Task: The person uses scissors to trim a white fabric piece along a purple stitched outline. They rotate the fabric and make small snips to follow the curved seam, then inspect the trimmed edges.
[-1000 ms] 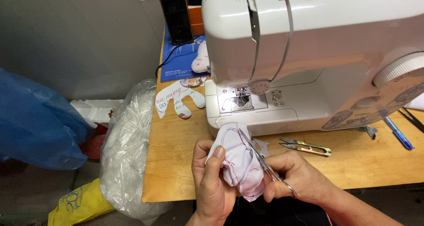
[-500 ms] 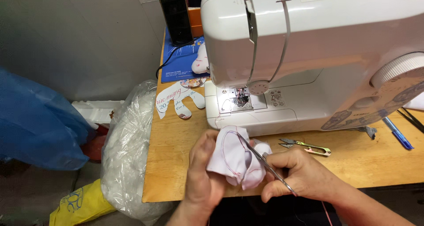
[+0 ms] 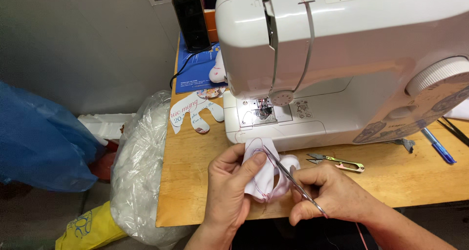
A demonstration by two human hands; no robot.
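The white sewing machine fills the upper right of your view, set on the wooden table so its needle plate faces you at about 12 o'clock from your hands. Off the table edge at 9 o'clock sits a clear plastic bag of white stuffing, with a blue plastic bag further out the same way and a yellow bag at 8 o'clock on the floor.

At 11 o'clock, a dark phone leans upright at the back of the table, and a white paper cut-out lies flat just beside the machine base.

Your left hand is closed around a small white fabric piece, thumb pressed on top, seemingly to keep the stitched edge spread and steady. That piece sits right in front of the machine base, above the table's near edge.

Your right hand is clenched around slim scissors, their tips angled toward 10 o'clock and touching the fabric, likely to work close at the seam.

At 3 o'clock, thread snips lie flat within easy reach, and a blue pen rests further right.
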